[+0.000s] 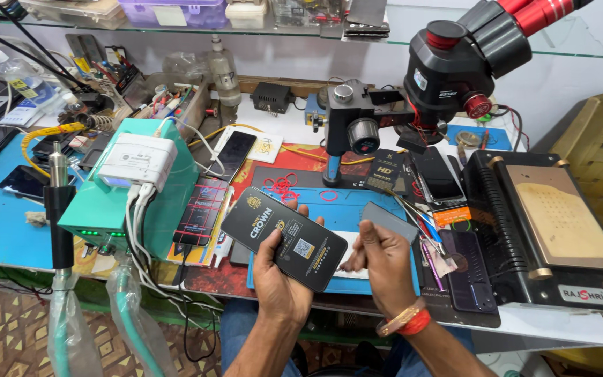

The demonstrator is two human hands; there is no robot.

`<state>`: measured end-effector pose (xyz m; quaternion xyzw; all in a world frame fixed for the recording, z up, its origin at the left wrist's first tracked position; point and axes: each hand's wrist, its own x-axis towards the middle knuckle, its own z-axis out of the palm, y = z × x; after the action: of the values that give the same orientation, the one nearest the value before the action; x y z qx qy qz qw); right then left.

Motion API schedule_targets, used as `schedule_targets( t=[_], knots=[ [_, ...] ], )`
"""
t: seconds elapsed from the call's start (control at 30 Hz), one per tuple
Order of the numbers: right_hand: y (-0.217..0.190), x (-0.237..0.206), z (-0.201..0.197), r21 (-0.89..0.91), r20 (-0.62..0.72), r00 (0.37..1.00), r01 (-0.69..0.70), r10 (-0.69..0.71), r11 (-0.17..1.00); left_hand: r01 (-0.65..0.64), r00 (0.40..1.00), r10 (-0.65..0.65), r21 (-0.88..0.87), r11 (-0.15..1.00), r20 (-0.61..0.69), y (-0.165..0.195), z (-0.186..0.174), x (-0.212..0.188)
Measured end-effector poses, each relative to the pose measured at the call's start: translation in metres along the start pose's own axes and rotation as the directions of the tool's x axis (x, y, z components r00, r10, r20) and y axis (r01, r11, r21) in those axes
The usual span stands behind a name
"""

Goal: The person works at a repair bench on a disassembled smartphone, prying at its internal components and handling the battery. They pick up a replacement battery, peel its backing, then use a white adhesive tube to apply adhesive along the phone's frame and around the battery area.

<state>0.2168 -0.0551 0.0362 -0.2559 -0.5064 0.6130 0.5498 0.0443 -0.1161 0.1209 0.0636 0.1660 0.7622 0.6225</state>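
My left hand (278,274) grips a flat black packet (284,237) with gold print, tilted over the blue work mat (347,201). My right hand (384,262) hovers just right of the packet, fingers curled around a small pale thing that is mostly hidden. A grey flat panel (388,220) lies on the mat behind my right hand. Orange and red bands circle my right wrist.
A black microscope (455,66) with red parts stands behind the mat. A black heating machine (553,230) sits at right, a teal box (116,185) with a white charger at left. Phones, red rubber bands (282,186), tweezers and cables crowd the bench.
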Motion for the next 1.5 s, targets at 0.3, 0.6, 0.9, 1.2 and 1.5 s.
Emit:
schedule_targets(
  t=[0.3, 0.6, 0.9, 1.2, 1.5],
  knots=[
    [-0.059, -0.016, 0.056, -0.137, 0.136, 0.980, -0.124, 0.143, 0.983, -0.044, 0.999, 0.044, 0.006, 0.999, 0.017, 0.001, 0.002, -0.003],
    [-0.065, -0.015, 0.070, -0.211, -0.016, 0.987, -0.161, 0.162, 0.964, -0.058, 0.998, 0.058, 0.007, 0.998, 0.002, -0.001, 0.002, -0.003],
    [-0.042, -0.008, 0.045, -0.278, -0.061, 0.998, -0.041, 0.025, 0.960, -0.022, 0.999, 0.022, 0.015, 1.000, 0.037, -0.005, 0.001, -0.006],
    [-0.066, -0.010, 0.068, -0.151, -0.063, 0.988, -0.152, 0.144, 0.977, -0.016, 0.997, 0.016, 0.000, 1.000, 0.075, 0.001, -0.001, -0.004],
    [-0.052, -0.017, 0.051, -0.253, -0.148, 0.986, -0.109, 0.073, 0.961, 0.040, 0.999, -0.040, 0.007, 0.999, 0.032, 0.004, 0.007, -0.004]
  ],
)
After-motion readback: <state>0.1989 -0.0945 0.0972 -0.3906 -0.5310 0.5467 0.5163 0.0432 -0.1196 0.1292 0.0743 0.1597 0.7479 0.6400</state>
